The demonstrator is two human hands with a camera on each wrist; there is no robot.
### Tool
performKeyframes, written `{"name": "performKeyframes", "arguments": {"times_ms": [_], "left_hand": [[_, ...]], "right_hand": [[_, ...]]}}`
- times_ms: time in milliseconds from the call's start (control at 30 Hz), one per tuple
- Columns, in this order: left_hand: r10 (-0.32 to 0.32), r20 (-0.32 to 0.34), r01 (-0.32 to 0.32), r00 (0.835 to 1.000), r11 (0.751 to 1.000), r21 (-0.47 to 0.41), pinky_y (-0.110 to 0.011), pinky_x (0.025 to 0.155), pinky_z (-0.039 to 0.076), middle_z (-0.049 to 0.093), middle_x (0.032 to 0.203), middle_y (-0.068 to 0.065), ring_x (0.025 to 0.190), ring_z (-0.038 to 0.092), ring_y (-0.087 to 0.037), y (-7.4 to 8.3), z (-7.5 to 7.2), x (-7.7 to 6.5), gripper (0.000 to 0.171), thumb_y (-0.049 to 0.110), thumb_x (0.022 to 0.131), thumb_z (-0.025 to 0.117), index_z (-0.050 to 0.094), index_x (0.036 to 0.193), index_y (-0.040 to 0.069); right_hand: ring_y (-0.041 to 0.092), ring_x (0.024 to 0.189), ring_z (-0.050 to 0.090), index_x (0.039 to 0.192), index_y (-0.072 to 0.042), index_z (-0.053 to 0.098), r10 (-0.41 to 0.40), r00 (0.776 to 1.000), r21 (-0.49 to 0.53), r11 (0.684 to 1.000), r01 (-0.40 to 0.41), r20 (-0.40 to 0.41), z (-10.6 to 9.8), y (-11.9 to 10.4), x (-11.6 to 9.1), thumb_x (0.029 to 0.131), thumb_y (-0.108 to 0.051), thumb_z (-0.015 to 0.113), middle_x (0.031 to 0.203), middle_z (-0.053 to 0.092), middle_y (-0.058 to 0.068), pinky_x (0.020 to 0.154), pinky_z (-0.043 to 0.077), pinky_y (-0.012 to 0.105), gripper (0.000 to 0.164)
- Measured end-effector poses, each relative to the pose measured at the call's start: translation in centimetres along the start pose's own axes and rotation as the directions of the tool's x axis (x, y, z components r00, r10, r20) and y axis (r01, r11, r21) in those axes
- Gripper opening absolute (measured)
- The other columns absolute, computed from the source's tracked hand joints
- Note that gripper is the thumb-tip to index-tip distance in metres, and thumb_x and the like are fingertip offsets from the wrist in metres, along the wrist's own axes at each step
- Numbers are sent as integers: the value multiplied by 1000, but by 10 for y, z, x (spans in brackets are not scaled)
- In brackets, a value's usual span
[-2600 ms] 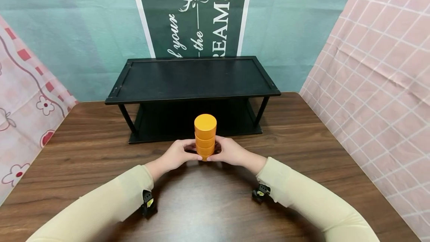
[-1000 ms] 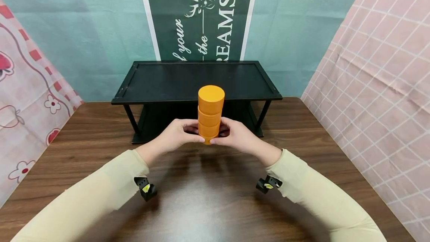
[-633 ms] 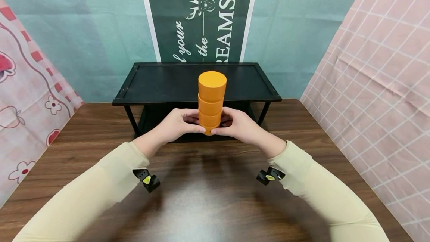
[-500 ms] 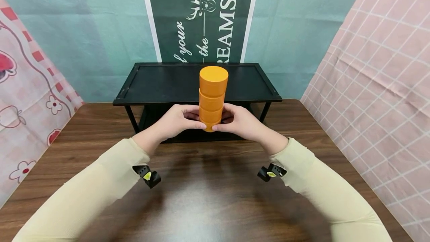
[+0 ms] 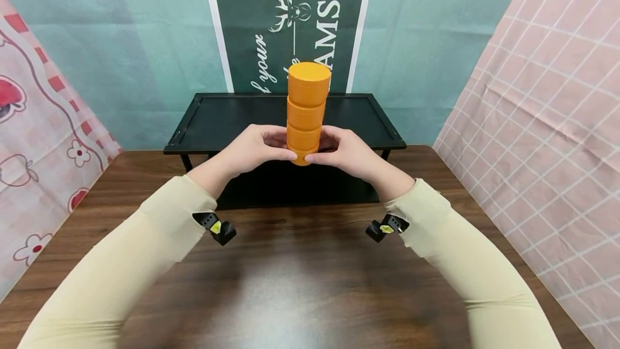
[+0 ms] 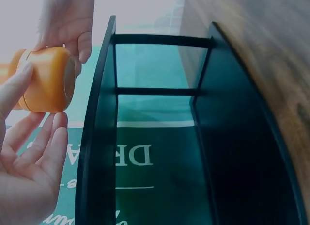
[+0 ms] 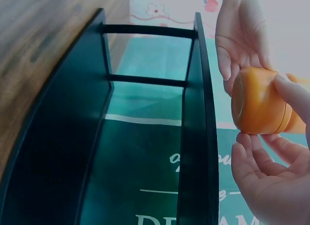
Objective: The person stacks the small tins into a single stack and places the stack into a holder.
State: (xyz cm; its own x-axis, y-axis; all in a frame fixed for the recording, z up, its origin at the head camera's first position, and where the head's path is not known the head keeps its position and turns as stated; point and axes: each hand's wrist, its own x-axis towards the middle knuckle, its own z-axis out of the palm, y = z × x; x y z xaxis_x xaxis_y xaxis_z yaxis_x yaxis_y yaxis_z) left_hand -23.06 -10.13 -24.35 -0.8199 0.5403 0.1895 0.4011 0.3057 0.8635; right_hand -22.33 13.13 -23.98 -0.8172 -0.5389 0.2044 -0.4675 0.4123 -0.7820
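Observation:
An upright stack of several orange round containers [image 5: 307, 114] is held up between both hands, in front of the black shelf [image 5: 218, 123] in the head view. My left hand [image 5: 254, 147] grips its lower part from the left, thumb across the front. From the right, my right hand [image 5: 346, 149] grips the same part, its thumb tip close to the other thumb. The wrist views show the lowest orange container [image 6: 48, 79] with its round base, the fingers curled about it. In these views, the base sits higher than the shelf's upper board [image 7: 203, 113].
The two-tier black shelf stands at the back of the brown wooden table [image 5: 290, 284]. Behind it hangs a teal cloth [image 5: 145, 42] with a dark green printed panel. A pink checked cloth [image 5: 547, 96] borders the right, a patterned pink cloth [image 5: 48, 139] the left.
Both hands have lifted the orange stack from low over the table, in front of the shelf, up to where its top overlaps the printed panel. The grip looks the same.

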Motion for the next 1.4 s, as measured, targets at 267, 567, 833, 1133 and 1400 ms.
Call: {"name": "performKeyframes", "arguments": {"times_ms": [267,567,833,1133,1400], "left_hand": [[-33,-7,33,999,999,14,-39,95,43,62,118,-7,106,57,-18,1,-9,16,48,22,84,71,56,128,9],[-66,-12,66,998,998,15,-41,100,37,58,124,-8,113,53,-20,-11,-18,33,50,23,86,68,53,131,9],[-85,-25,85,996,996,17,-40,102,34,56,127,-8,116,51,-19,-22,-19,43,51,25,86,68,52,132,10],[-94,-42,96,995,995,34,-39,102,35,56,128,-7,117,50,-18,-26,-21,45,51,24,86,68,52,132,10],[-129,-45,131,991,990,44,-40,103,34,55,129,-6,117,49,-18,-27,-22,44,54,27,86,68,50,134,11]], "right_hand": [[19,104,56,131,-10,50,46,999,77,996,-44,-17,-8,8,17,84,-24,71,119,59,5,93,44,39,53],[17,108,54,135,-11,47,58,998,106,993,-55,-28,-11,25,40,84,-28,70,124,56,3,95,42,38,58],[18,112,52,137,-12,45,89,996,103,991,-87,-22,-13,34,51,85,-27,70,127,55,4,99,38,40,59],[22,116,49,139,-7,42,114,993,102,988,-113,-8,-10,27,53,87,-22,67,132,51,9,101,36,40,59],[17,110,53,135,-11,46,100,994,83,992,-96,-45,-6,35,55,85,-29,70,126,55,3,98,39,38,59]]}}
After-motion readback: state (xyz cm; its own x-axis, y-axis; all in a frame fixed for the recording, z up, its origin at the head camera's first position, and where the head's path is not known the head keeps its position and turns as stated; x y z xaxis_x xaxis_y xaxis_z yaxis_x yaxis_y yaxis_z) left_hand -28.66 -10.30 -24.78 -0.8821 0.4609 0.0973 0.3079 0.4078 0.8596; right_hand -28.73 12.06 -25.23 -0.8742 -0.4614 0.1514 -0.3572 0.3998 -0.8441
